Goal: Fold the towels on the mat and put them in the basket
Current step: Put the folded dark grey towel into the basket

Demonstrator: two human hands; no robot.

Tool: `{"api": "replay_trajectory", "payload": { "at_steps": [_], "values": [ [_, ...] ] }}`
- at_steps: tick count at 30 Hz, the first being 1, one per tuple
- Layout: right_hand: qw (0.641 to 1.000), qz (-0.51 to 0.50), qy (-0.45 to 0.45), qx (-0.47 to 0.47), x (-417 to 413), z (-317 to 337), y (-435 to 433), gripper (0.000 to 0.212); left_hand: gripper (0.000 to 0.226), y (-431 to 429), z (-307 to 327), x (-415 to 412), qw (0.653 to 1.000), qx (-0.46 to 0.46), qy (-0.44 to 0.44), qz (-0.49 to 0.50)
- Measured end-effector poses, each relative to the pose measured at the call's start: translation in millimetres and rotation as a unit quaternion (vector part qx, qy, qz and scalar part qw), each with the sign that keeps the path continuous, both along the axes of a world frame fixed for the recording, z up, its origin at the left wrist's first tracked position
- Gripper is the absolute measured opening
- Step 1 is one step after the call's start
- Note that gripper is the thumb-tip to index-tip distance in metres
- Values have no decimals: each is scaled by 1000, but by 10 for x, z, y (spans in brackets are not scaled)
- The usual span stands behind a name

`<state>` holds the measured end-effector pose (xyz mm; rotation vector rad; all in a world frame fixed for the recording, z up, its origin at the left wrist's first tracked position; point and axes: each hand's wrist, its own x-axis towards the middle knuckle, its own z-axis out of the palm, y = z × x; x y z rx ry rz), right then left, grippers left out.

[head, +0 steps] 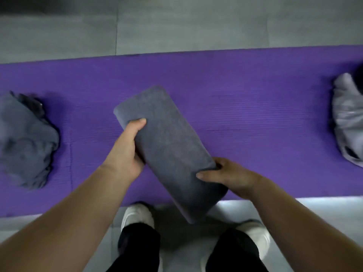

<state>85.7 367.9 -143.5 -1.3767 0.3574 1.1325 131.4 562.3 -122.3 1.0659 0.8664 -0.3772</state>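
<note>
Gripping a folded grey towel (pixel 169 146) with left hand (pixel 125 154) and right hand (pixel 225 175), thumbs on top, diagonally over a purple mat (pixel 255 114).

One wide-angle camera on the person's head looks almost straight down, close over the purple mat (pixel 255 114), which runs crosswise; the shoes (pixel 137 214) sit at the bottom edge.
</note>
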Motion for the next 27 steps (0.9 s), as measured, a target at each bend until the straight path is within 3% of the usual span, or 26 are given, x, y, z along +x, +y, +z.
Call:
{"api": "replay_trajectory", "payload": {
  "at_steps": [4,11,13,17,20,24,27],
  "values": [
    [992,-110,31,57,-414,1237,-201,27,15,-319,1215,-94,998,-11,19,-62],
    [956,-294,-12,-9,-1096,3180,-777,59,11,-1259,3174,-235,975,-15,2,-223],
    [937,-349,-22,-15,-1321,3575,-997,73,10,-1635,3577,-308,959,-9,-29,-281],
    [903,-426,-49,-21,-1814,4228,-1504,76,20,-2528,4147,-564,930,-8,-64,-363],
    [874,-479,-79,-25,-2185,4593,-1986,68,34,-3264,4453,-823,915,-16,-75,-396],
    [833,-542,-107,-32,-2654,4958,-2678,20,42,-4117,4777,-1223,902,-40,-85,-421],
    [828,-545,-119,-63,-2919,5113,-3138,20,42,-4540,4903,-1470,899,-62,-90,-424]
  ]
}}
